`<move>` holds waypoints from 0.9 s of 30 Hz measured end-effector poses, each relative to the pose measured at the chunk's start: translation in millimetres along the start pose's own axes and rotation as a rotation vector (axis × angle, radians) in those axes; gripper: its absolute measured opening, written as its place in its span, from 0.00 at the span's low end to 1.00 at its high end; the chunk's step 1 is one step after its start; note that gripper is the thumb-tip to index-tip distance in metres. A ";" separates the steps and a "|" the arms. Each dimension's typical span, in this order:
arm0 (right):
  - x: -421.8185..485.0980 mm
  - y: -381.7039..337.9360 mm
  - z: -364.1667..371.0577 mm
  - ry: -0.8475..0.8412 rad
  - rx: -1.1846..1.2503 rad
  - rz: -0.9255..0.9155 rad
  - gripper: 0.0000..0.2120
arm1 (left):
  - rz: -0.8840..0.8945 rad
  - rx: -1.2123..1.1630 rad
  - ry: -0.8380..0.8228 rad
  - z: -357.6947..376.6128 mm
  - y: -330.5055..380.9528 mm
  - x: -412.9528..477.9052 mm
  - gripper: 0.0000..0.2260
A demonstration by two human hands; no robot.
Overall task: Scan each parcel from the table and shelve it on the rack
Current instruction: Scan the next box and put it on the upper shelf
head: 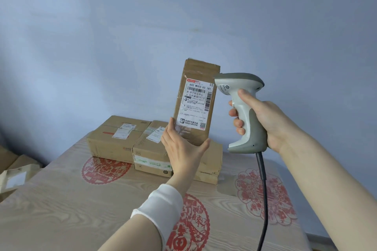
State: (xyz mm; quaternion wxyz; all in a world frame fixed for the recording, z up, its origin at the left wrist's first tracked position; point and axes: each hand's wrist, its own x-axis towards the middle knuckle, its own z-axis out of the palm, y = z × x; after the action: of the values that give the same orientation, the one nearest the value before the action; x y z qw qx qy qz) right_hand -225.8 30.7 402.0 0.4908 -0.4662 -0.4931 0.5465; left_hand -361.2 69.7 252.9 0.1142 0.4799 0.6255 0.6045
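Observation:
My left hand [183, 146] holds a narrow brown cardboard parcel [199, 79] upright by its bottom end, above the table. Its white shipping label with barcodes faces me. My right hand [259, 118] grips the handle of a grey and white barcode scanner [242, 96]. The scanner's head sits just right of the parcel's upper edge, pointing left toward the label. A dark cable hangs from the scanner's base down to the lower edge of the view.
Three taped cardboard parcels [116, 138] lie side by side at the far part of the table [71, 199], which has a wood-grain cover with red paper-cut patterns. More boxes [14, 173] sit low at the left, beyond the table edge. A plain blue-grey wall stands behind.

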 end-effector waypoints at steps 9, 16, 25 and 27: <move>29.5 -6.0 75.2 -0.254 0.087 -0.095 0.13 | -0.089 0.026 0.180 -107.2 2.1 53.4 0.51; 19.4 -32.6 194.8 -0.444 0.083 -0.200 0.12 | -0.077 0.101 0.351 -248.4 11.2 96.5 0.53; -42.0 -58.8 398.1 -0.622 0.168 -0.278 0.13 | -0.079 0.083 0.483 -469.8 19.6 140.9 0.51; -56.0 -61.6 443.3 -0.679 0.175 -0.280 0.14 | -0.098 0.039 0.527 -518.1 18.5 147.9 0.53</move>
State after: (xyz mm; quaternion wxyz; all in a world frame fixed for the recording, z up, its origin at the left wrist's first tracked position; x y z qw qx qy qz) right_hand -656.8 -59.3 500.0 0.4073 -0.1426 -0.6381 0.6377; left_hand -803.1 -159.5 459.6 -0.0326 0.2770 0.6676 0.6903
